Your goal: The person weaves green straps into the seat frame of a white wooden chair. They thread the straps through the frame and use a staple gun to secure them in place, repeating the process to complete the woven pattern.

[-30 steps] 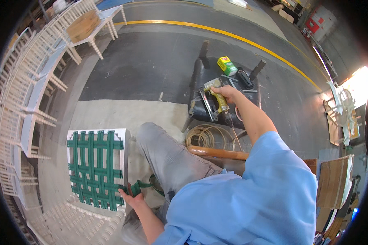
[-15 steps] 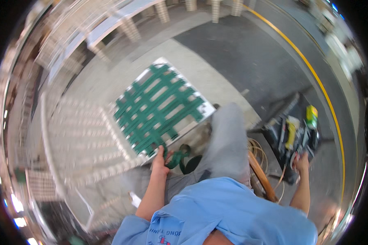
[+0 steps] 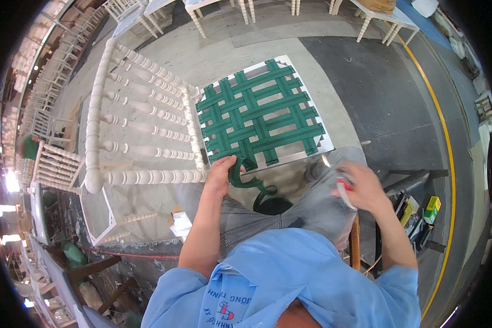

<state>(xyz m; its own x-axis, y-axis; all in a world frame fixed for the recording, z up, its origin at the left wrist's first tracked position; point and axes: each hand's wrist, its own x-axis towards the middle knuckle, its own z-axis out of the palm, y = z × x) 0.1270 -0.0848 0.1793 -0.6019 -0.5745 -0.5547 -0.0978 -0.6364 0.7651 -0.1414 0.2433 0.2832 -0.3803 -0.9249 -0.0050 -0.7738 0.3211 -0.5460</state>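
A white chair lies before me with its spindle back (image 3: pixel 97 115) to the left. Green webbing (image 3: pixel 261 127) is woven across its white seat frame (image 3: pixel 325 143). At the seat's near left corner, my left hand (image 3: pixel 220 174) is closed on a loose green webbing strap (image 3: pixel 236 176). The strap curls down between my knees toward a dark green coil (image 3: pixel 273 204). Over my right thigh, my right hand (image 3: pixel 366 188) is closed on scissors (image 3: pixel 344 192) with red and pale handles. Motion blurs them, and their shiny tip points toward the seat.
To my right is a black tool tray (image 3: pixel 415 221) with a green and yellow box (image 3: pixel 432 209) and several tools. A wooden bar (image 3: pixel 355 243) is beside my right leg. White chair frames (image 3: pixel 202 8) line the far side, and a yellow line (image 3: pixel 441 120) curves along the floor.
My right hand has come from the tool tray to above my right thigh, bringing the scissors. The view has swung left. My left hand still grips the strap at the seat corner.
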